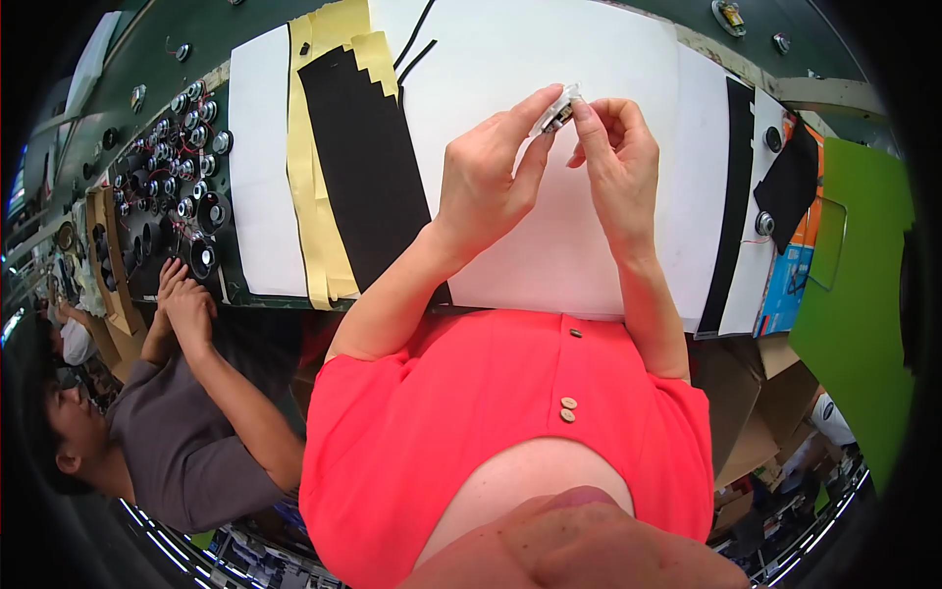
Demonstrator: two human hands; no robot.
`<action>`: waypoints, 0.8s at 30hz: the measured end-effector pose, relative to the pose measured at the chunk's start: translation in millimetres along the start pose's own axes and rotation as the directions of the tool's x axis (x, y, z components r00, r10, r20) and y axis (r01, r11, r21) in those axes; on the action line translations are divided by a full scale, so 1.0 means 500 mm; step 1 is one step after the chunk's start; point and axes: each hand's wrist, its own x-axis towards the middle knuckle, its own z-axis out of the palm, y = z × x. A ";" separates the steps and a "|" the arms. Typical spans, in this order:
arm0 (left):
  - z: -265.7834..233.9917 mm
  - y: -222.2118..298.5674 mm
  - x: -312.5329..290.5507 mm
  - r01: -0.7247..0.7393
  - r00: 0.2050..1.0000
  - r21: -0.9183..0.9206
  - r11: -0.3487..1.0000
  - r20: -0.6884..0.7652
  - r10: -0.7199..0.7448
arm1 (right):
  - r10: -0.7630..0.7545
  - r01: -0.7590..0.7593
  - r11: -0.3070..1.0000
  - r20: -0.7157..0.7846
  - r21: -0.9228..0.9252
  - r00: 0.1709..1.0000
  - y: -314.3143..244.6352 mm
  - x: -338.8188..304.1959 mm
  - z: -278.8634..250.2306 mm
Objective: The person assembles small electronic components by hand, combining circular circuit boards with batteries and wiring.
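Observation:
My left hand [489, 165] pinches a small clear-plastic part with dark and metallic pieces inside [557, 115], above the white sheet [510, 44]. My right hand [624, 182] meets the part from the other side, its thumb pressed against the part's edge and its other fingers curled. The fingers partly cover the part, so its exact kind cannot be made out. Left of my hands lies a black strip sheet [365, 157] with a stepped upper edge, on top of yellow backing paper [312, 206]. Two thin black strips [417, 61] rest on the white sheet near it.
Many small round speakers with wires [186, 147] crowd the table's left end. A co-worker's clasped hands [184, 294] rest beside them. At right are a black strip [728, 206], a loose speaker [764, 224], black cloth-like material [788, 182] and a green panel [859, 265].

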 end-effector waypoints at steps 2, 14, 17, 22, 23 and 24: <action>0.001 -0.002 -0.001 0.006 1.000 0.008 1.000 0.000 -0.006 | -0.032 0.032 0.999 0.004 0.041 0.999 0.005 -0.003 0.003; -0.003 -0.001 0.003 0.148 0.989 -0.202 0.968 0.026 -0.146 | -0.087 0.071 0.951 0.039 0.300 0.995 0.012 -0.001 0.005; -0.007 0.000 0.002 0.188 0.982 -0.235 0.954 0.052 -0.181 | -0.121 0.098 0.954 0.064 0.284 0.991 0.012 -0.007 0.002; -0.005 -0.006 0.009 0.123 0.991 -0.245 0.962 -0.020 -0.132 | -0.118 0.084 0.976 0.163 0.201 0.980 0.008 0.001 -0.011; -0.003 -0.007 0.008 0.122 0.991 -0.245 0.962 -0.019 -0.131 | -0.118 0.085 0.976 0.162 0.201 0.980 0.008 0.001 -0.010; 0.000 -0.009 0.006 0.104 0.993 -0.226 0.969 -0.022 -0.112 | -0.135 0.114 0.981 0.127 0.155 0.983 0.008 0.002 -0.007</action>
